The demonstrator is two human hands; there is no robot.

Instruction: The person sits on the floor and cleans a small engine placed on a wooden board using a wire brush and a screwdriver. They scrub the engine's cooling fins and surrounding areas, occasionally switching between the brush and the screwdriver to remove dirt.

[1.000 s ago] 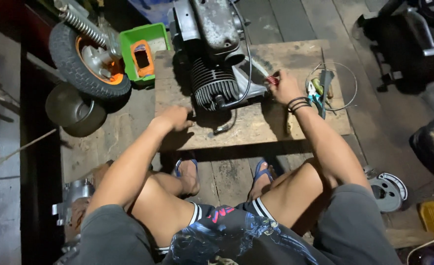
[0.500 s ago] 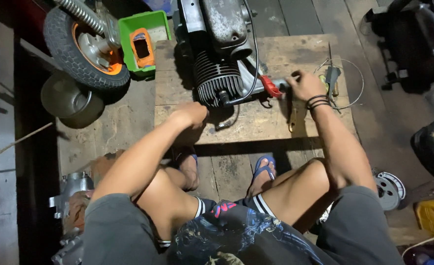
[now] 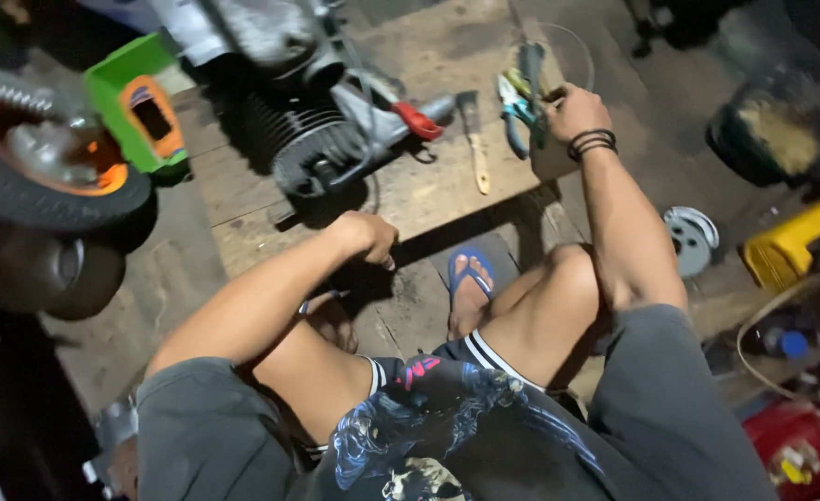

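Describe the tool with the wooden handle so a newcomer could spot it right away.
Find the low wooden board with the finned grey engine on it. Right of the engine's red-handled lever lies a small hammer, alone in having a pale wooden handle; the teal-handled pliers lie further right.

Left hand (image 3: pixel 368 237) loosely curled, arm bent inward, right hand (image 3: pixel 572 111) fisted, arm extended forward, wrist banded

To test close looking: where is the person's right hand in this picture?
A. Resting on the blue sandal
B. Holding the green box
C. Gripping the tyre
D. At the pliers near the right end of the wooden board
D: the right hand is at the teal-handled pliers near the right end of the board, far from the tyre, sandal and green box.
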